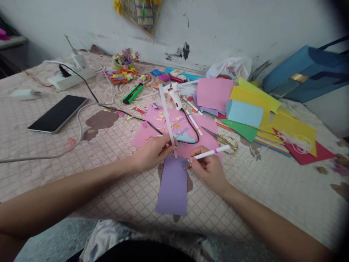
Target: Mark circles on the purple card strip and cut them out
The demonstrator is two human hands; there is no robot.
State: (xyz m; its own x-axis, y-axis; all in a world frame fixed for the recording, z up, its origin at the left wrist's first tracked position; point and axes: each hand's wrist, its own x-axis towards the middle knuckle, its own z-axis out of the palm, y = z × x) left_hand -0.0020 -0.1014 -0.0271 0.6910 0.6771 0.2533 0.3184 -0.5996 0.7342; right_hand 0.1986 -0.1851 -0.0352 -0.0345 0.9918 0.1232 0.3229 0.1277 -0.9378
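Note:
My left hand (155, 151) is closed around the lower part of a long, narrow translucent strip (165, 109) that looks like a plastic ruler, tilted up and away from me. In my right hand (208, 167) is a white felt-tip pen (211, 153) with a pink band, its tip end at my fingers and pointing left. A purple paper strip (173, 189) lies flat below both hands, its far end close to my fingertips. Beyond them, a pink sheet (144, 134) carries paper scraps and a light blue paper piece (187, 137).
A white glue gun (176, 96) with a black cord lies behind the hands. Gold-handled scissors (227, 142) rest at the right, near stacked coloured paper (245, 96). A green cutter (133, 93), a phone (58, 113) and a power strip (72, 78) lie leftward.

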